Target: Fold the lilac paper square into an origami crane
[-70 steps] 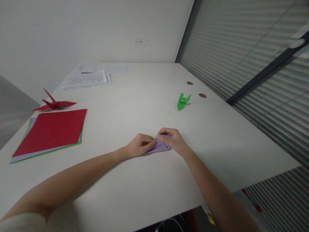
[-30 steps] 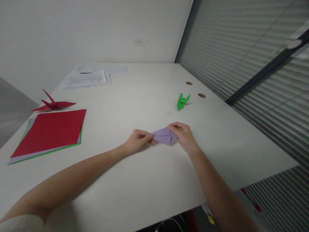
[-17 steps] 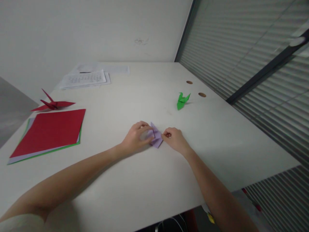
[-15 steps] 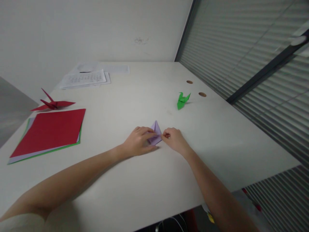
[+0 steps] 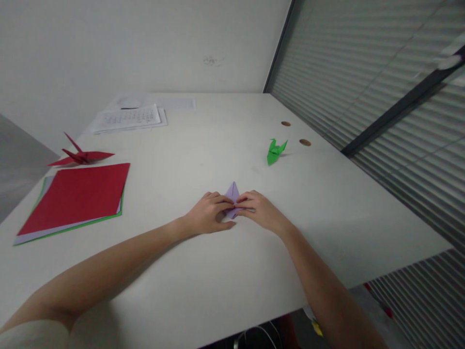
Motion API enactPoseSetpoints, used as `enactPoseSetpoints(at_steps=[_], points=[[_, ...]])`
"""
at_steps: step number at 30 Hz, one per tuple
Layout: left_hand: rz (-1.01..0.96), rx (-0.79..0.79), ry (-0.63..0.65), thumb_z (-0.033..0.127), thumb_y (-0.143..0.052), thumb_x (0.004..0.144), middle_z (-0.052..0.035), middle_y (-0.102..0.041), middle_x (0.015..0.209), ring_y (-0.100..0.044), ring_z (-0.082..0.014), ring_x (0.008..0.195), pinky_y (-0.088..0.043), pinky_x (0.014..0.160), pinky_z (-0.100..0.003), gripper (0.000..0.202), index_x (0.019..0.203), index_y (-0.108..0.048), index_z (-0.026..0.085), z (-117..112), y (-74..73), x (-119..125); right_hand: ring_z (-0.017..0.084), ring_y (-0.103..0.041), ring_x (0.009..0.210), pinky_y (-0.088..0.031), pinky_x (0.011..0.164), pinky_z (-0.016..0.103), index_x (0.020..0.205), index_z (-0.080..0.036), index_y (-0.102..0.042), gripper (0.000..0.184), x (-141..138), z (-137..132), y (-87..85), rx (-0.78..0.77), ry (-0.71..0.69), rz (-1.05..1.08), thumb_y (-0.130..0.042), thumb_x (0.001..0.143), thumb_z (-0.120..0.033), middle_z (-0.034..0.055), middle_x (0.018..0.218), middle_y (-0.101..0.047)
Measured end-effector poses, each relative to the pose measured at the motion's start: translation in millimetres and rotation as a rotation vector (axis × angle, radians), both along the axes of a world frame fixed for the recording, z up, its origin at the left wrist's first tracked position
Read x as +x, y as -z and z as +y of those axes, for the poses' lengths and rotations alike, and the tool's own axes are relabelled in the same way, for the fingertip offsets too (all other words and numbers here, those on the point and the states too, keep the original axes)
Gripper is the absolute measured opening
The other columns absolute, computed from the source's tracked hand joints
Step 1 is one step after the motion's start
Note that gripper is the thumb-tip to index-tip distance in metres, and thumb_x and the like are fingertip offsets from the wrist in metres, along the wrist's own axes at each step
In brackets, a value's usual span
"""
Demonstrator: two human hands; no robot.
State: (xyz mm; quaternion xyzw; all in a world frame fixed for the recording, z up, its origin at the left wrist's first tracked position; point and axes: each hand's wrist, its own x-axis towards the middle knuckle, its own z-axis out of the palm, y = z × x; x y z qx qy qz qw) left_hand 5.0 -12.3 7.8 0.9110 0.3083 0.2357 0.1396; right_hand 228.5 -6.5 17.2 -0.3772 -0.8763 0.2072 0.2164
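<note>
A small folded piece of lilac paper (image 5: 231,192) lies on the white table (image 5: 232,271), its pointed tip sticking up between my hands. My left hand (image 5: 208,217) rests on its left side with fingers curled and pressed onto it. From the right, my right hand (image 5: 260,211) lies over the paper, fingers pressed flat on the fold. Most of the paper is hidden under the fingers.
A stack of coloured sheets with a red one on top (image 5: 74,198) lies at the left, a red paper crane (image 5: 80,156) behind it. A green folded figure (image 5: 274,150) stands at the right. Printed white papers (image 5: 127,118) lie at the back. The table's front edge is close.
The lilac paper was held flat and wide between both hands, then turned and folded narrower. My right hand has since moved left onto it, covering more of it.
</note>
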Motion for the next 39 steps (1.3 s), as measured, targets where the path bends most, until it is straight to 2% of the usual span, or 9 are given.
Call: enactPoseSetpoints(at_steps=[5, 7, 12, 15, 19, 25, 31, 39], points=[[-0.074, 0.015, -0.05, 0.022, -0.061, 0.086, -0.0103, -0.072, 0.106, -0.065, -0.0223, 0.093, -0.048, 0.083, -0.038, 0.021, 0.105, -0.071, 0.016, 3.9, 6.4, -1.0, 0.021, -0.06, 0.096, -0.048, 0.09, 0.04, 0.093, -0.028, -0.077, 0.017, 4.0, 2.2, 1.0, -0.005, 0.005, 0.026, -0.061, 0.09, -0.024, 0.0047, 0.102, -0.072], [-0.094, 0.038, -0.042, 0.019, -0.059, 0.088, -0.0107, -0.072, 0.103, -0.065, -0.0218, 0.091, -0.049, 0.083, -0.038, 0.017, 0.098, -0.073, 0.016, 5.0, 8.4, -1.9, 0.021, -0.06, 0.097, -0.048, 0.091, 0.04, 0.094, -0.027, -0.077, 0.016, 4.4, -0.2, -2.1, -0.007, 0.003, 0.035, -0.062, 0.089, -0.023, 0.0053, 0.103, -0.072], [-0.107, 0.066, -0.043, 0.022, -0.055, 0.093, -0.0118, -0.072, 0.098, -0.064, -0.0201, 0.086, -0.05, 0.08, -0.036, 0.02, 0.097, -0.073, 0.016, 4.8, 8.6, -1.9, 0.022, -0.059, 0.102, -0.045, 0.096, 0.042, 0.105, -0.027, -0.074, 0.025, 0.3, -6.0, -8.3, -0.011, -0.024, 0.029, -0.072, 0.08, -0.024, 0.0059, 0.105, -0.069], [-0.112, 0.048, -0.04, 0.022, -0.055, 0.092, -0.0116, -0.071, 0.098, -0.064, -0.0198, 0.088, -0.051, 0.082, -0.035, 0.019, 0.099, -0.072, 0.015, 3.8, 7.1, -0.5, 0.022, -0.059, 0.099, -0.046, 0.094, 0.042, 0.101, -0.026, -0.075, 0.019, -2.9, -4.5, -4.0, -0.003, -0.009, 0.026, -0.07, 0.083, -0.024, 0.0062, 0.101, -0.069], [-0.061, 0.044, -0.02, 0.026, -0.058, 0.089, -0.0132, -0.066, 0.116, -0.062, -0.0224, 0.099, -0.049, 0.088, -0.038, 0.03, 0.116, -0.066, 0.015, 1.0, 4.6, 0.4, 0.022, -0.058, 0.098, -0.046, 0.092, 0.041, 0.097, -0.026, -0.076, 0.015, -1.9, -1.2, 3.4, 0.019, -0.008, 0.028, -0.066, 0.086, -0.023, 0.0065, 0.101, -0.069], [0.115, 0.078, 0.021, 0.035, -0.054, 0.091, -0.0123, -0.062, 0.13, -0.052, -0.0299, 0.124, -0.038, 0.099, -0.048, 0.036, 0.123, -0.064, 0.019, -0.9, 2.2, -2.1, 0.021, -0.057, 0.098, -0.047, 0.092, 0.04, 0.097, -0.03, -0.077, 0.017, 6.9, 0.8, 2.8, -0.001, -0.006, 0.0, -0.069, 0.084, -0.022, 0.0057, 0.101, -0.067], [0.159, 0.078, 0.149, 0.046, -0.054, 0.092, -0.016, -0.058, 0.136, -0.051, -0.0299, 0.128, -0.033, 0.104, -0.049, 0.052, 0.136, -0.053, 0.019, 4.5, -3.4, -7.6, 0.021, -0.057, 0.098, -0.046, 0.094, 0.04, 0.093, -0.028, -0.077, 0.015, 11.9, 5.3, 1.9, -0.055, -0.008, 0.041, -0.064, 0.088, -0.023, 0.0048, 0.099, -0.068], [0.132, 0.038, 0.259, 0.048, -0.058, 0.089, -0.0143, -0.057, 0.137, -0.053, -0.0289, 0.123, -0.033, 0.098, -0.043, 0.057, 0.138, -0.051, 0.021, 5.3, -8.9, -10.0, 0.021, -0.054, 0.1, -0.042, 0.096, 0.04, 0.087, -0.027, -0.077, 0.013, 21.8, 6.7, -3.7, -0.157, 0.005, 0.017, -0.064, 0.088, -0.028, 0.004, 0.098, -0.068]])
